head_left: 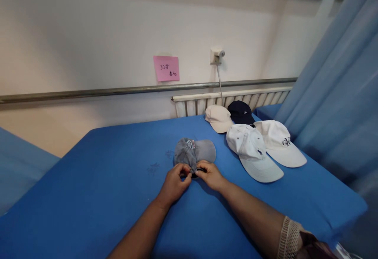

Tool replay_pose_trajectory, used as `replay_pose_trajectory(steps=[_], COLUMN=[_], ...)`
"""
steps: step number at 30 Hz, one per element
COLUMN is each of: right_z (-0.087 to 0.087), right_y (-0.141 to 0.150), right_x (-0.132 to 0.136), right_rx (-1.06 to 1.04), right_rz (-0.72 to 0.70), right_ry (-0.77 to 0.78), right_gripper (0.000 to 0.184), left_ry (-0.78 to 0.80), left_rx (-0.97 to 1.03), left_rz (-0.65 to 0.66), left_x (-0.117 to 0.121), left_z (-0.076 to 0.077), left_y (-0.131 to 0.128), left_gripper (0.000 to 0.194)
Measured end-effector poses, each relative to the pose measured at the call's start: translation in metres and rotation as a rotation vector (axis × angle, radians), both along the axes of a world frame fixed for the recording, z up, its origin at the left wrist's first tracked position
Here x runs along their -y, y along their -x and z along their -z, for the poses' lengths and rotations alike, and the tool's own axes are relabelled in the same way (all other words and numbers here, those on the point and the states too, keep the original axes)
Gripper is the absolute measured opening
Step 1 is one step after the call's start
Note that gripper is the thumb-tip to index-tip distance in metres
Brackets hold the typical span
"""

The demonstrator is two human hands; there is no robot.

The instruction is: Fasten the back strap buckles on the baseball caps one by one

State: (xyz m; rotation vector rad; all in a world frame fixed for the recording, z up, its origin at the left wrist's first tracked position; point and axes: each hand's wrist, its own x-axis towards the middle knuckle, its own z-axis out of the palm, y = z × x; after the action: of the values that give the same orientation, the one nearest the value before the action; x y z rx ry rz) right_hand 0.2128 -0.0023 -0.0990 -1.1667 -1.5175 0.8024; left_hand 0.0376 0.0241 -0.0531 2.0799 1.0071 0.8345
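Cloth at the near edge of the grey cap [185,153] was pinched between thumb and fingers of the left hand [173,185] and the right hand [213,177], each grip nearly closed, with only a small curled gap inside the fingers. Both held the edge from the person's side, close beside each other, with the cap lying just beyond them on the blue tabletop [118,172]. Its long axis ran crosswise, crown to the left and brim to the right, so the brim was nearer the right hand, while the crown rose ahead of the left hand and the space between the two. The crown looked soft and creased, puckering toward the pinched edge, where a dark strip showed; the brim was smoother, firmer-looking and rounded at its end. A small patch of lettering marked the front, too small to read. Well to the right, a beige cap [218,119] and a navy cap [239,111] sat at the far edge, with a pale cap [246,142] and a white cap [273,136] nearer, their crowns domed and brims curved toward the right. The covering beneath was matte and mostly smooth, faintly marked left of the grey cap.
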Motion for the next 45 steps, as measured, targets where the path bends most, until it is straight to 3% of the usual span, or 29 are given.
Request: replay_pose_trajectory(steps=[10,21,24,31,39,45], right_z=[-0.011,-0.022,-0.023,-0.017,-0.02,-0.02], right_y=[0.006,0.007,0.009,0.011,0.009,0.01], right_x=[0.01,0.02,0.021,0.017,0.018,0.02], right_rx=[0.23,0.547,0.52,0.379,0.555,0.615], right_rz=[0.106,0.129,0.138,0.161,0.2,0.175], right_ry=[-0.08,-0.209,-0.217,-0.22,-0.192,-0.225], right_gripper=[0.014,0.013,0.012,0.013,0.008,0.006], left_ry=[-0.177,-0.281,-0.249,-0.01,-0.472,-0.592], left_rx=[-0.127,-0.256,-0.195,0.064,-0.313,-0.473], left_rz=[-0.06,-0.061,-0.105,-0.164,-0.07,-0.097], left_x=[0.012,0.016,0.015,0.007,0.015,0.021], left_z=[-0.004,-0.008,-0.008,0.001,-0.001,-0.01], left_y=[-0.001,-0.001,-0.002,-0.003,0.004,0.002], left_gripper=[0.023,0.021,0.02,0.017,0.023,0.022])
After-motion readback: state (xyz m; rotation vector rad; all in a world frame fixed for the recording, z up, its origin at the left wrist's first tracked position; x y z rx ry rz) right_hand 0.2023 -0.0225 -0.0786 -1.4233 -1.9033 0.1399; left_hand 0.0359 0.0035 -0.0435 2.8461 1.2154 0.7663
